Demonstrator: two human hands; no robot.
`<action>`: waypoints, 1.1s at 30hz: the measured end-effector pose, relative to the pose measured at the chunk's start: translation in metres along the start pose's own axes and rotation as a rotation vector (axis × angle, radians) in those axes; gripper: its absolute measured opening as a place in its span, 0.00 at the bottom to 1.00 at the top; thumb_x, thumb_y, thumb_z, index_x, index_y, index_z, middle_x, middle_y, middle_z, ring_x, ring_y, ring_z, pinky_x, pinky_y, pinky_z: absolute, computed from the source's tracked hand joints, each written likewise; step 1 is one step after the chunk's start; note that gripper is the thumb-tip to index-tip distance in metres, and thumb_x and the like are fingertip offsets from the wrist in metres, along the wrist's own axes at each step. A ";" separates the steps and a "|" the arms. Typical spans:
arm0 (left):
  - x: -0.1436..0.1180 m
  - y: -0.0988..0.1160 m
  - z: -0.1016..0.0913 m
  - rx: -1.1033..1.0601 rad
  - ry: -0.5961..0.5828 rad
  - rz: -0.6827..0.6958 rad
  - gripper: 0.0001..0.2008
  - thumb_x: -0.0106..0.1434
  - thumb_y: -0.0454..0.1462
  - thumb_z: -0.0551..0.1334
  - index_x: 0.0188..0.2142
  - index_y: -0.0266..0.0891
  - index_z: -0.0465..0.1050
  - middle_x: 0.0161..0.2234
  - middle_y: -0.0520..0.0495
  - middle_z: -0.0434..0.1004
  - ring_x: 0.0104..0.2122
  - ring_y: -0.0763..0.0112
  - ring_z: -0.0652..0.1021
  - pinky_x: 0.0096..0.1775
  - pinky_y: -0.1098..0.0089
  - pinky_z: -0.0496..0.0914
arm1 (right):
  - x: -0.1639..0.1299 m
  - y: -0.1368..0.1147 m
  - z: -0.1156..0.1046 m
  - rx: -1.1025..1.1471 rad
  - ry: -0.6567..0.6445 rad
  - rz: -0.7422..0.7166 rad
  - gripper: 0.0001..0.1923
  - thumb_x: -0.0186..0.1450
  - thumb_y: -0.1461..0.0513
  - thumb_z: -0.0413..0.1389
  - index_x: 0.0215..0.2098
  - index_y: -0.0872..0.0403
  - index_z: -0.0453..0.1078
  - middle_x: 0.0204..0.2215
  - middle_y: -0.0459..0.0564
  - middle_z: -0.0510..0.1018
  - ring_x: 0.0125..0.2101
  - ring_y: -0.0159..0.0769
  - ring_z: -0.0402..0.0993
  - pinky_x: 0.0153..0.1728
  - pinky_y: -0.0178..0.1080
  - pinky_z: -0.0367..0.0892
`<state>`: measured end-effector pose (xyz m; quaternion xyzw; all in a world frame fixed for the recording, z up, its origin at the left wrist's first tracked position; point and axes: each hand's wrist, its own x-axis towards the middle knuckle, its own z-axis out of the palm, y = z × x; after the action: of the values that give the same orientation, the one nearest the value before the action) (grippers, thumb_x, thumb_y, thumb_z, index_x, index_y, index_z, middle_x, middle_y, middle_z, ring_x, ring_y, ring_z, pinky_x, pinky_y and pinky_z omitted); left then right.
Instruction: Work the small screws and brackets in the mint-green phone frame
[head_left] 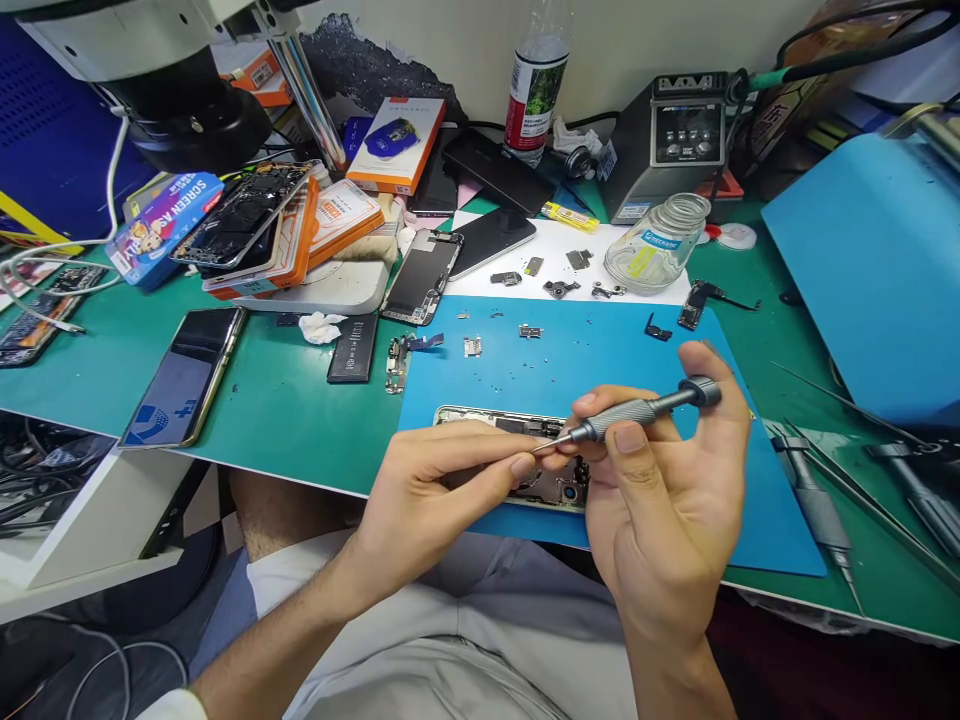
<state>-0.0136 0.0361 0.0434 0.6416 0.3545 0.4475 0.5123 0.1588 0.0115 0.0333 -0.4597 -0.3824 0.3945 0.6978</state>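
Observation:
My right hand holds a grey precision screwdriver by its knurled handle, with a finger against the end cap. The shaft points left and down toward my left hand. There, thumb and forefinger pinch closed at the screwdriver's tip; anything tiny between them is too small to make out. Below both hands lies an opened phone body, its inner parts showing, partly covered by my fingers. It rests on a blue mat. Small screws and metal parts, among them a little bracket, are spread on the mat beyond it.
A glass jar and loose phone parts stand behind the mat. To the right lie tweezers and another screwdriver. At left are a phone, a black battery and stacked boxes. A microscope overhangs the back left.

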 end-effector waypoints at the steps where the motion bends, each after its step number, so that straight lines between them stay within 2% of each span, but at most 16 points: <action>1: 0.000 -0.001 0.000 0.002 0.001 0.003 0.15 0.75 0.31 0.71 0.53 0.54 0.91 0.44 0.51 0.94 0.41 0.66 0.91 0.47 0.69 0.85 | 0.000 0.000 0.001 0.021 0.003 0.005 0.29 0.77 0.60 0.64 0.72 0.39 0.61 0.41 0.48 0.79 0.46 0.39 0.83 0.31 0.36 0.83; 6: 0.002 -0.003 -0.001 -0.022 -0.006 0.038 0.15 0.74 0.30 0.72 0.53 0.52 0.91 0.42 0.49 0.94 0.41 0.66 0.92 0.45 0.72 0.85 | 0.001 -0.004 0.004 0.080 0.003 0.018 0.29 0.76 0.62 0.66 0.70 0.41 0.63 0.39 0.46 0.80 0.43 0.35 0.83 0.33 0.33 0.84; 11: 0.003 -0.004 -0.001 -0.057 -0.028 0.057 0.17 0.74 0.28 0.72 0.53 0.53 0.91 0.44 0.51 0.94 0.43 0.69 0.92 0.48 0.76 0.84 | 0.001 -0.006 0.004 0.100 -0.013 0.038 0.27 0.75 0.61 0.67 0.68 0.41 0.65 0.38 0.46 0.81 0.41 0.37 0.84 0.27 0.35 0.82; 17: 0.002 -0.006 -0.004 -0.053 -0.049 0.072 0.16 0.74 0.28 0.72 0.52 0.49 0.91 0.46 0.50 0.94 0.44 0.67 0.92 0.50 0.73 0.85 | 0.001 -0.006 0.004 0.159 -0.045 0.074 0.28 0.75 0.61 0.67 0.68 0.41 0.65 0.38 0.45 0.82 0.37 0.36 0.83 0.25 0.34 0.82; 26: -0.001 -0.007 -0.005 -0.029 -0.083 0.101 0.15 0.75 0.29 0.72 0.54 0.50 0.91 0.46 0.51 0.94 0.45 0.70 0.92 0.51 0.76 0.83 | 0.001 -0.007 0.000 0.161 -0.047 0.128 0.31 0.74 0.59 0.68 0.70 0.38 0.64 0.38 0.45 0.81 0.33 0.35 0.82 0.23 0.34 0.81; 33: 0.000 -0.008 -0.006 0.023 -0.100 0.120 0.13 0.74 0.32 0.73 0.54 0.50 0.91 0.46 0.50 0.94 0.42 0.67 0.92 0.48 0.73 0.84 | 0.004 -0.008 -0.006 0.207 -0.077 0.221 0.33 0.73 0.57 0.69 0.71 0.40 0.64 0.37 0.43 0.81 0.25 0.31 0.79 0.23 0.33 0.79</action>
<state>-0.0192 0.0403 0.0364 0.6891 0.2946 0.4408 0.4940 0.1676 0.0114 0.0396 -0.4090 -0.3130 0.5238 0.6786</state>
